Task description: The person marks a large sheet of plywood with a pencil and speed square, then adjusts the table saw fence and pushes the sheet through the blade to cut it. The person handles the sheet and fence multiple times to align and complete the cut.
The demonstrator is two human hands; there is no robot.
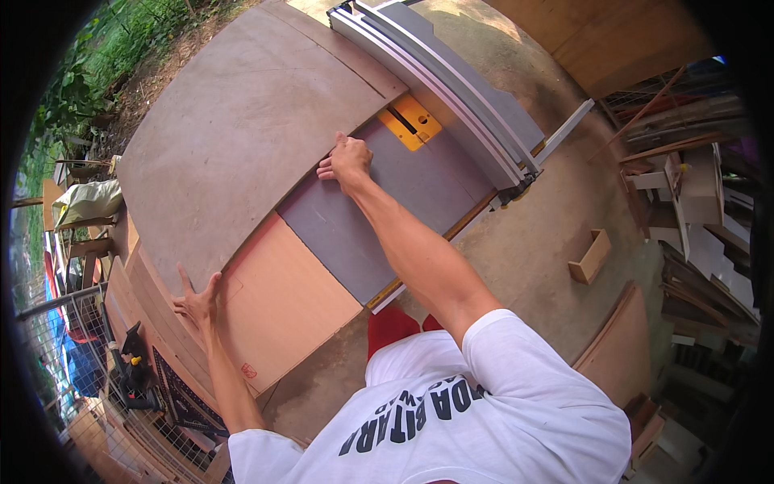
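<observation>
A large grey-brown plywood sheet (pixel 250 105) lies across the saw table, its near edge running slantwise toward me. My left hand (pixel 197 305) is at the left end of that edge, thumb and forefinger spread apart against it. Farther right, my right hand (pixel 348 164) is closed on the same edge with bent fingers, some hidden. Below the sheet sits a table saw with a dark grey top (pixel 379 210) and a yellow slotted insert (pixel 410 123). A pale wooden board (pixel 290 298) adjoins the saw top on the left, partly under the sheet.
A long metal rip fence (pixel 451 89) stands right of the insert. On the concrete floor lies a small wooden trough (pixel 590 256). Wood offcuts (pixel 697 282) are piled along the right. Wire mesh (pixel 76 339) and a black tool (pixel 135 367) are at the left.
</observation>
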